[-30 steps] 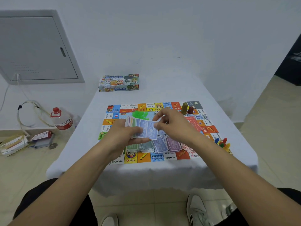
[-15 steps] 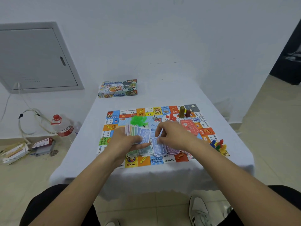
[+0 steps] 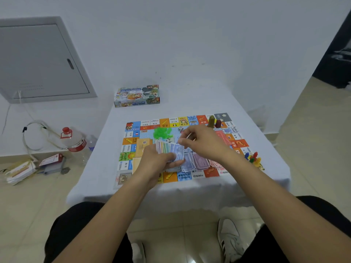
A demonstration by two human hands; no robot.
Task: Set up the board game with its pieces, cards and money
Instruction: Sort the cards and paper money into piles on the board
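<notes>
The left hand (image 3: pixel 154 164) is gripping a fanned sheaf of paper money (image 3: pixel 171 149), its thumb lying across the front of the notes and its fingers curling behind them; the fan is showing pink, green and blue-violet bills with pale printed patterns. The right hand (image 3: pixel 202 142) is hovering just beyond the top edge of the fan, its thumb and forefinger pinching what looks like the thin edge of a single note, though blur makes that hard to confirm. Both hands are hanging over the game board (image 3: pixel 167 122), a bright square of orange, yellow, blue and red spaces lying flat on the white-clothed table (image 3: pixel 95 179). Beneath the hands, sorted piles of notes (image 3: pixel 197 162) in blue, purple and pink are sitting along the board's near edge. A cluster of green houses (image 3: pixel 162 132) is lying near the board's middle, two tall tokens (image 3: pixel 214 121) are standing at the far right corner, and coloured pawns (image 3: pixel 252 158) are grouped just off the right edge. The game box (image 3: pixel 137 95) is resting at the table's far left.
</notes>
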